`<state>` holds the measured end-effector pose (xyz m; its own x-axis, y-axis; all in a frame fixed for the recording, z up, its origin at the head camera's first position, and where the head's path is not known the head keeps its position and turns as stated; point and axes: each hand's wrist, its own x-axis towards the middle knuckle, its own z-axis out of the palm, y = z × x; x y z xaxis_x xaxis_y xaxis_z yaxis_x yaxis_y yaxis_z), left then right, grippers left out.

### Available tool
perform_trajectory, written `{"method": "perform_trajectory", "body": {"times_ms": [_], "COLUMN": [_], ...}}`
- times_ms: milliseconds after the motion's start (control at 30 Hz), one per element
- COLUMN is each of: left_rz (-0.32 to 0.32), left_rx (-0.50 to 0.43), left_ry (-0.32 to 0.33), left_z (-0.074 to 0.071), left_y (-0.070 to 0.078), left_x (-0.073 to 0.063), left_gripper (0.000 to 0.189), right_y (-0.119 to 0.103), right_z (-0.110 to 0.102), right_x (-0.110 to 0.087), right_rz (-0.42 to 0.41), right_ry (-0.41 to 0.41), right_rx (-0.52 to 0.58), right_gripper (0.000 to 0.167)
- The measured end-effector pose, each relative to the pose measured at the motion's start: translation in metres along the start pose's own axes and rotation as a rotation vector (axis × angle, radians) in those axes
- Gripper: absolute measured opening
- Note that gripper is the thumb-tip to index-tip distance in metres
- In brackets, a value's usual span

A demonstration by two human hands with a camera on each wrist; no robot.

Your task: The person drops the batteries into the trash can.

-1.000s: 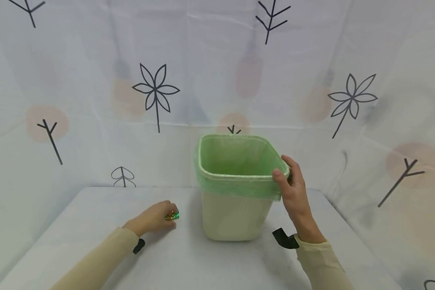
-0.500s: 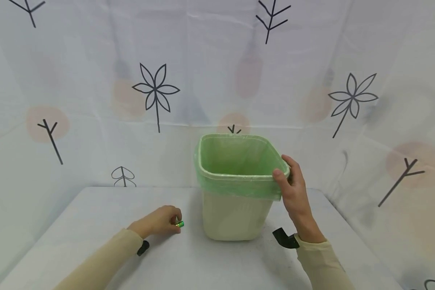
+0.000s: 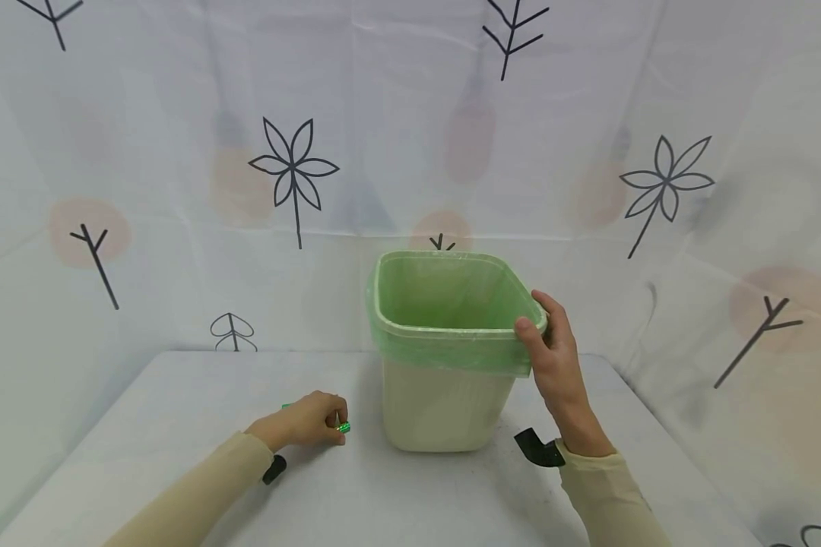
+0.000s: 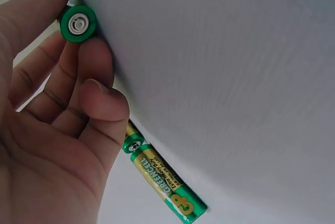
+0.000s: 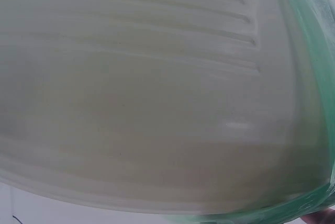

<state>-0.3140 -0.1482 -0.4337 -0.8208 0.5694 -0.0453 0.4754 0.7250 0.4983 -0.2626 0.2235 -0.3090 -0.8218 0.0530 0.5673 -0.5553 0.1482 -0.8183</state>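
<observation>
- Table [image 3: 410, 501]: white and flat, so round stuff would probably roll.
- Bin [image 3: 445, 410]: upright, right of the table's middle, green liner [image 3: 451, 349] folded over its top.
- Right hand [image 3: 557, 365]: fingers grip the bin's top right corner, liner and all. I'd go light so the liner doesn't slip.
- Left hand [image 3: 304, 419]: between the bin and the table's left edge.
- Battery [image 4: 78, 23]: pinched in the left fingers; can't tell if it touches the table. Imo squeeze firmly round its sides.
- Second battery [image 4: 168, 185] and third battery [image 4: 132, 129]: loose beside that hand, don't knock 'em.
</observation>
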Motion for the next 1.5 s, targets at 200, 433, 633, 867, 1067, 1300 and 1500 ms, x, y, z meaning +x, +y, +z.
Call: {"method": "perform_trajectory", "body": {"times_ms": [200, 433, 633, 867, 1067, 1300, 1500], "left_rz": [0.024, 0.056, 0.045, 0.006, 0.030, 0.105, 0.203], "left_rx": [0.002, 0.001, 0.008, 0.063, 0.123, 0.195, 0.167], "left_ry": [-0.005, 0.005, 0.046, 0.149, 0.202, 0.272, 0.268], "left_z": [-0.001, -0.011, -0.044, -0.102, -0.151, -0.206, -0.217], "left_y": [-0.001, 0.003, 0.014, 0.039, 0.063, 0.116, 0.155], "left_x": [0.000, -0.008, -0.017, -0.026, -0.024, -0.012, 0.014], "left_gripper": [0.019, 0.015, 0.014, 0.020, 0.022, 0.021, 0.019], "right_y": [-0.001, 0.000, 0.002, 0.002, 0.000, 0.001, 0.000], "right_z": [-0.001, -0.001, -0.001, -0.001, 0.000, 0.000, -0.001], "right_x": [0.001, -0.001, -0.001, -0.001, -0.002, -0.001, -0.001], "right_rz": [-0.005, 0.018, 0.021, 0.015, 0.015, 0.018, 0.005], "right_ry": [-0.002, 0.008, 0.004, 0.007, 0.004, 0.009, 0.002], "right_rx": [-0.007, -0.026, -0.020, -0.015, -0.012, -0.016, 0.000], "right_gripper": [0.051, 0.051, 0.051, 0.051, 0.050, 0.051, 0.050]}}
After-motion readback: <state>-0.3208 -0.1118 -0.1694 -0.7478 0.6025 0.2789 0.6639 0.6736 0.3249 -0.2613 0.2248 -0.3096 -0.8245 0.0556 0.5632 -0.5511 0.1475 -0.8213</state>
